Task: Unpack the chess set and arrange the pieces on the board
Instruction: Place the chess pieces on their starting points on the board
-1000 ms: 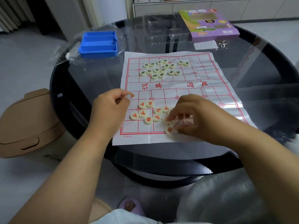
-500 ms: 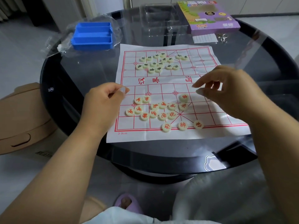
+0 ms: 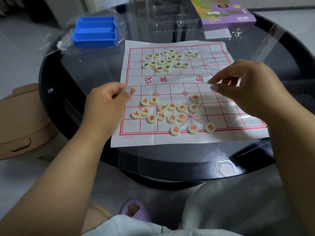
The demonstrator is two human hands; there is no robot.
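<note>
Both hands hover over board [image 3: 187,86]: left hand [image 3: 109,101] loosely curled at its edge, right hand [image 3: 245,86] fingers relaxed, empty. Red pieces [image 3: 170,113] beneath; tray [image 3: 95,31] beyond.

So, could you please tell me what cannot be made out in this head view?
- Purple box: its far end is cut off by the top edge.
- Board: the right hand hides its right-side lines.
- Left hand: curled fingers hide whether it holds anything.
- Black pieces: characters too small to read.
</note>
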